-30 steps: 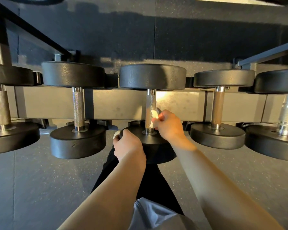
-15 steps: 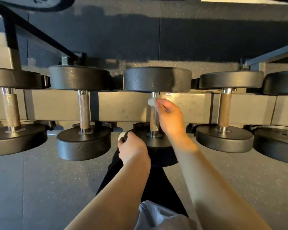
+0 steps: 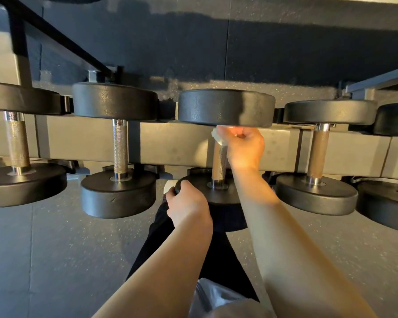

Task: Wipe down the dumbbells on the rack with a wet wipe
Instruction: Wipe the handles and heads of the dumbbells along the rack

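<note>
At the rack (image 3: 175, 143), the right hand (image 3: 245, 149) pinches a white wipe (image 3: 218, 137) against the top of the middle dumbbell (image 3: 225, 106) handle. The left hand (image 3: 186, 204) curls over the near head's edge, its fingertips hidden. Outer dumbbells are cut off.

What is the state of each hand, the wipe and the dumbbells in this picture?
right hand: grips the wet wipe at the far end of the middle handle.
wet wipe: bunched, pressed against the handle just under the far head.
left hand: holds the edge of the near head.
middle dumbbell: lying on the rack, being wiped.
other dumbbells: lying on the rack, untouched.
rack: holds a row of dumbbells.
</note>
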